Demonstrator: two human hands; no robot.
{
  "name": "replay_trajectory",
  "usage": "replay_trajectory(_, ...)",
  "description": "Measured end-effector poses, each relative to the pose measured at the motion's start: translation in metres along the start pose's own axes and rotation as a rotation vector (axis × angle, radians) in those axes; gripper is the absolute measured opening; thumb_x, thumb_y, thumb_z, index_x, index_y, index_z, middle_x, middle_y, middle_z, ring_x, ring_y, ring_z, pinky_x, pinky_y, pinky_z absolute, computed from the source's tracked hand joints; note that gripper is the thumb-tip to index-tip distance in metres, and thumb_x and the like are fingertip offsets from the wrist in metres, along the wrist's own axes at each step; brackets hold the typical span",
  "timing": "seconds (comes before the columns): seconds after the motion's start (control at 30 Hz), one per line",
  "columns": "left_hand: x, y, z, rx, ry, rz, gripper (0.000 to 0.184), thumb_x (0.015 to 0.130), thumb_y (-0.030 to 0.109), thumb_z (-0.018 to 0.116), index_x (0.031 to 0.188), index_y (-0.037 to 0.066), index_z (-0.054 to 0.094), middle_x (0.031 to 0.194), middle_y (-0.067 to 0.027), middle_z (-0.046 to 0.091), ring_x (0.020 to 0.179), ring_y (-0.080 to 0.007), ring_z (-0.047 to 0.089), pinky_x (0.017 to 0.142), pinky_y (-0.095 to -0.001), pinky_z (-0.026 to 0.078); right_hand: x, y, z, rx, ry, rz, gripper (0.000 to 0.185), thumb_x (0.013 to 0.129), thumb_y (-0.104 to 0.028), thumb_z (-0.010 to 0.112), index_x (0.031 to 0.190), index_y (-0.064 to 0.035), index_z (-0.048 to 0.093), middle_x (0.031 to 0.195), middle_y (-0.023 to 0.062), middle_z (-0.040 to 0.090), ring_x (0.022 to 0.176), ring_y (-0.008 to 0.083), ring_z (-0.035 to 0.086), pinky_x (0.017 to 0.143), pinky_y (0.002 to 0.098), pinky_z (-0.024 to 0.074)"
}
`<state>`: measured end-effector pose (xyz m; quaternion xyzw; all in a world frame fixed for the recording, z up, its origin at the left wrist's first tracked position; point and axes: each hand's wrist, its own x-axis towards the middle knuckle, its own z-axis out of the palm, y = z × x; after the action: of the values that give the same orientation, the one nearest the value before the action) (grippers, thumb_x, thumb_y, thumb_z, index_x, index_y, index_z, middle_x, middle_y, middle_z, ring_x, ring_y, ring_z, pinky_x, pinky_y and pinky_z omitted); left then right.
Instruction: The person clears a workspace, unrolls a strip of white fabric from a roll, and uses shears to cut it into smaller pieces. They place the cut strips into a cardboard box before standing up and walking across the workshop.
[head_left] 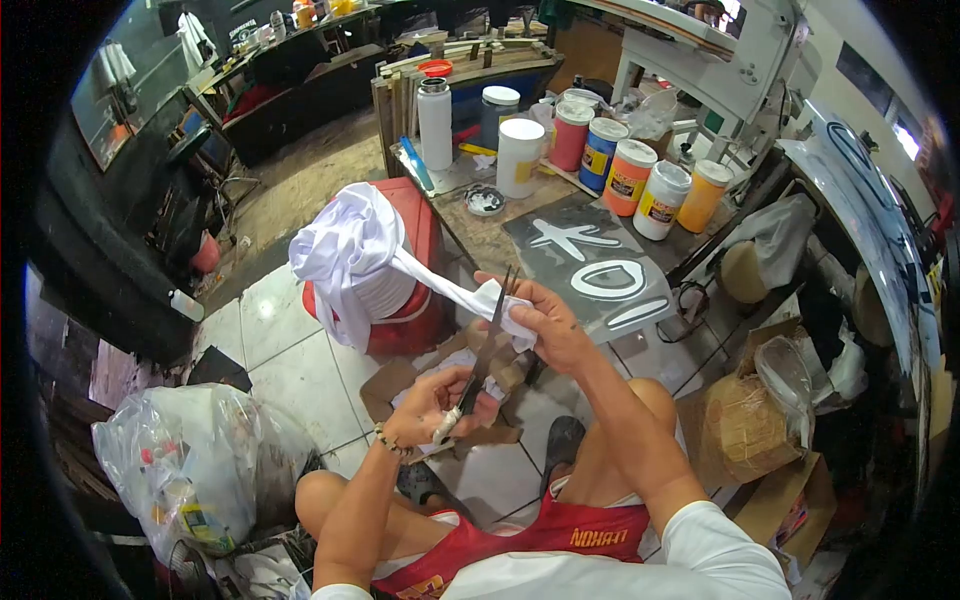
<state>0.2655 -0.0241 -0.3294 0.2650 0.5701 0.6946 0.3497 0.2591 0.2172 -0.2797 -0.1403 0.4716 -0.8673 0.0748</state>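
Dark-bladed scissors (487, 350) are in my left hand (440, 402), its fingers closed round the handles and a bracelet at the wrist. The blades point up and away, at the near end of a white cloth strip (447, 287). My right hand (548, 322) pinches the bunched end of this strip just right of the blades. From there the strip stretches left to a heap of white cloth (350, 250) on a round white container, which rests on a red box (425, 235). An open cardboard box (385, 385) with white scraps stands on the floor below my hands.
Paint jars (630, 178), a white bottle (435, 125) and a dark stencil sheet (590, 265) are on the low table ahead. A filled plastic bag (200, 460) lies at the left. Cardboard boxes (790, 510) and a wrapped bundle (750, 425) are at the right.
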Motion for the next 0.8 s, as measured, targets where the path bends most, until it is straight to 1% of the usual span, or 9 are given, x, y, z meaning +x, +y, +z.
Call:
replay_trajectory(0.13, 0.0, 0.006, 0.002, -0.009, 0.041, -0.073, 0.067, 0.075, 0.002, 0.078, 0.134, 0.0, 0.047, 0.116, -0.0144, 0.067, 0.106, -0.0197, 0.065, 0.092, -0.0322, 0.052, 0.003, 0.01, -0.006, 0.09, -0.051, 0.001, 0.012, 0.096, -0.016, 0.059, 0.093, -0.0074, 0.05, 0.141, 0.0232, 0.05, 0.099, 0.0171, 0.063, 0.08, 0.0283, 0.0514)
replay_trajectory(0.2, 0.0, -0.001, -0.003, 0.045, 0.006, 0.017, 0.074, 0.071, 0.009, 0.083, 0.135, 0.0, 0.046, 0.121, -0.0156, 0.065, 0.112, -0.0215, 0.063, 0.098, -0.0339, 0.049, 0.003, 0.011, -0.006, -0.093, -0.088, 0.024, 0.014, 0.099, -0.018, 0.056, 0.105, -0.0054, 0.053, 0.122, 0.0108, 0.063, 0.095, 0.0104, 0.06, 0.083, 0.0267, 0.0487)
replay_trajectory(0.33, 0.0, 0.005, 0.002, -0.007, 0.034, 0.05, 0.078, 0.07, 0.012, 0.084, 0.136, -0.001, 0.044, 0.124, -0.0166, 0.063, 0.117, -0.0224, 0.061, 0.101, -0.0349, 0.047, 0.003, 0.025, -0.021, -0.32, -0.089, 0.062, 0.015, 0.099, -0.019, 0.056, 0.107, -0.0057, 0.054, 0.115, 0.0063, 0.064, 0.087, 0.0072, 0.055, 0.077, 0.0249, 0.0464)
replay_trajectory(0.43, 0.0, 0.0, -0.004, -0.09, 0.009, -0.041, 0.077, 0.071, 0.013, 0.084, 0.136, -0.001, 0.046, 0.118, -0.016, 0.066, 0.109, -0.0203, 0.064, 0.096, -0.0328, 0.049, 0.004, 0.024, -0.017, -0.472, -0.01, -0.086, 0.017, 0.1, -0.018, 0.053, 0.107, -0.0028, 0.056, 0.101, 0.001, 0.062, 0.083, 0.0049, 0.049, 0.073, 0.0232, 0.0437)
replay_trajectory(0.47, -0.001, 0.0, -0.006, -0.093, 0.012, -0.042, 0.077, 0.071, 0.013, 0.084, 0.136, -0.001, 0.046, 0.118, -0.016, 0.066, 0.109, -0.0203, 0.064, 0.096, -0.0328, 0.049, 0.005, 0.025, -0.02, -0.471, -0.011, -0.082, 0.017, 0.1, -0.018, 0.053, 0.107, -0.0028, 0.056, 0.101, 0.001, 0.062, 0.083, 0.0049, 0.049, 0.073, 0.0232, 0.0437)
replay_trajectory(0.53, -0.002, 0.0, -0.011, -0.076, -0.033, -0.077, 0.076, 0.072, 0.014, 0.084, 0.136, -0.001, 0.046, 0.117, -0.0155, 0.067, 0.106, -0.0189, 0.065, 0.095, -0.0316, 0.05, 0.008, 0.024, -0.028, -0.481, -0.074, -0.162, 0.014, 0.1, -0.018, 0.051, 0.098, -0.0041, 0.049, 0.132, 0.0152, 0.059, 0.11, 0.0137, 0.057, 0.095, 0.0303, 0.0456)
replay_trajectory(0.6, 0.002, -0.005, -0.007, -0.023, 0.013, -0.055, 0.074, 0.073, 0.013, 0.083, 0.136, -0.001, 0.047, 0.117, -0.0151, 0.067, 0.106, -0.0185, 0.065, 0.095, -0.0314, 0.05, 0.006, 0.028, -0.034, -0.465, -0.035, -0.062, 0.013, 0.1, -0.018, 0.051, 0.098, -0.0048, 0.05, 0.132, 0.0141, 0.059, 0.111, 0.0145, 0.057, 0.097, 0.032, 0.0444)
replay_trajectory(0.67, 0.002, -0.005, -0.001, 0.024, 0.06, -0.039, 0.073, 0.073, 0.011, 0.082, 0.136, 0.0, 0.047, 0.116, -0.0147, 0.067, 0.105, -0.0181, 0.065, 0.095, -0.0313, 0.05, 0.007, 0.036, -0.036, -0.583, -0.039, -0.037, 0.017, 0.1, -0.019, 0.053, 0.104, -0.0023, 0.057, 0.093, -0.0013, 0.058, 0.076, 0.0048, 0.045, 0.066, 0.0217, 0.04)
replay_trajectory(0.8, 0.005, -0.015, -0.01, 0.01, 0.047, 0.134, 0.074, 0.074, 0.007, 0.081, 0.138, 0.0, 0.043, 0.109, -0.0141, 0.07, 0.101, -0.018, 0.067, 0.092, -0.0314, 0.052, 0.002, 0.041, -0.018, -0.553, 0.008, 0.078, 0.021, 0.098, -0.02, 0.055, 0.107, -0.0017, 0.058, 0.093, -0.0009, 0.059, 0.078, 0.0056, 0.047, 0.069, 0.0226, 0.0418)
